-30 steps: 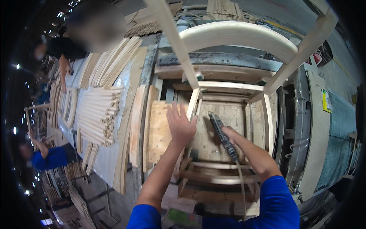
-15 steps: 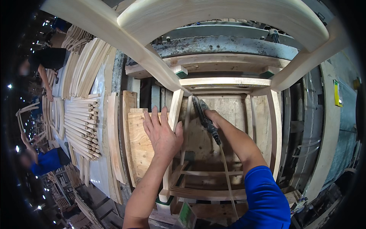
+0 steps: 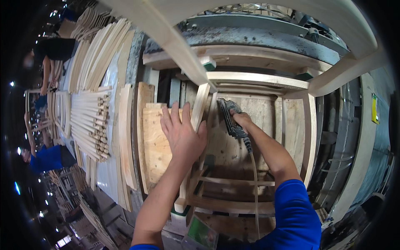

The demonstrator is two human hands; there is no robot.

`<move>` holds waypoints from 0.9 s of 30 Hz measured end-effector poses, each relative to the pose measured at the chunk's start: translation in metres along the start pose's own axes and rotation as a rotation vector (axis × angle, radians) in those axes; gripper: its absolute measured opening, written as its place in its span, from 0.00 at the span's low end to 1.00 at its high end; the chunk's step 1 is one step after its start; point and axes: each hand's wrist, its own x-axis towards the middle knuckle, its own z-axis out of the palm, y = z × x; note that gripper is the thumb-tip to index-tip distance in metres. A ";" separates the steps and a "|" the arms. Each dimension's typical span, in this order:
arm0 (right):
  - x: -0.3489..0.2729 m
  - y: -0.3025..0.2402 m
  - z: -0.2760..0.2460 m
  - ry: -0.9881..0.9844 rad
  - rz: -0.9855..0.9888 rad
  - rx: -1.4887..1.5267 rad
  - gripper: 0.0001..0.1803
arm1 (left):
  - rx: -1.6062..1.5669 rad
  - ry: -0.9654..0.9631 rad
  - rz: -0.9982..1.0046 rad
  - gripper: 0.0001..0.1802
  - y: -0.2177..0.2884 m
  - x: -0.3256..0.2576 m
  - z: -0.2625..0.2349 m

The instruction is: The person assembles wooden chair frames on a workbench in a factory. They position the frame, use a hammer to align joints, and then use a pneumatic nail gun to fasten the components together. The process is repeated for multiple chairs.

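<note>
1. Side desk (image 3: 106, 179): wooden dowels (image 3: 87, 121) stacked by right edge.
2. Left hand (image 3: 182, 135): fingers spread, straddling left rail of chair frame (image 3: 258, 79).
3. Frame: on main desk (image 3: 250, 39), back rail near far edge.
4. Right hand (image 3: 243, 121): fingers wrapped round black air tool (image 3: 228, 120), inside frame.

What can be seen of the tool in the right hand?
The tool is dark, long and scuffed-looking, its material unclear. A pale hose trails from its ribbed tail. The right hand grips it, hiding part. It slants within the wooden frame, front end near the left rail; whether they touch is unclear.
</note>
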 end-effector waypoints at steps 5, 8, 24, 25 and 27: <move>-0.048 0.000 0.000 -0.168 -0.064 -0.656 0.39 | -0.035 0.048 -0.007 0.38 -0.007 0.000 0.007; -0.075 0.002 0.025 -0.283 -0.257 -0.899 0.38 | -0.016 0.061 0.002 0.38 -0.012 -0.006 0.008; -0.075 0.049 0.085 -0.438 -0.565 -0.952 0.29 | 0.003 0.070 0.050 0.38 -0.012 -0.004 0.012; -0.073 0.049 0.085 -0.461 -0.589 -0.946 0.29 | 0.001 0.072 0.049 0.38 -0.012 -0.004 0.011; -0.069 0.050 0.083 -0.505 -0.636 -0.931 0.29 | -0.002 0.073 0.050 0.38 -0.012 -0.004 0.011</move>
